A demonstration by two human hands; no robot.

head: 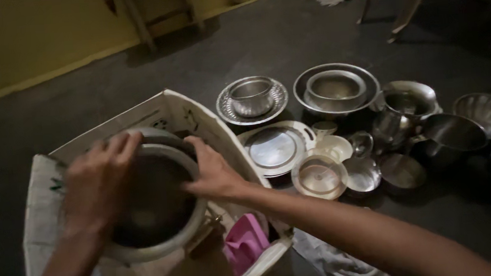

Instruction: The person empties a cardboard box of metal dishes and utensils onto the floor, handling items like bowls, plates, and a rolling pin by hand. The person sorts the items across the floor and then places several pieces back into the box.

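A large round metal pot with a pale thick rim sits in an open cardboard box on the dark floor. My left hand grips the pot's left rim from above. On the right rim, my right hand presses with fingers spread over the edge. A second curved metal rim shows just behind the pot inside the box. A pink cloth is tucked in the box's near right corner.
Several steel vessels lie on the floor to the right: a bowl on a scalloped plate, a wide basin holding a bowl, a flat plate, small lids, pots and a big bowl. Wooden furniture legs stand at the back.
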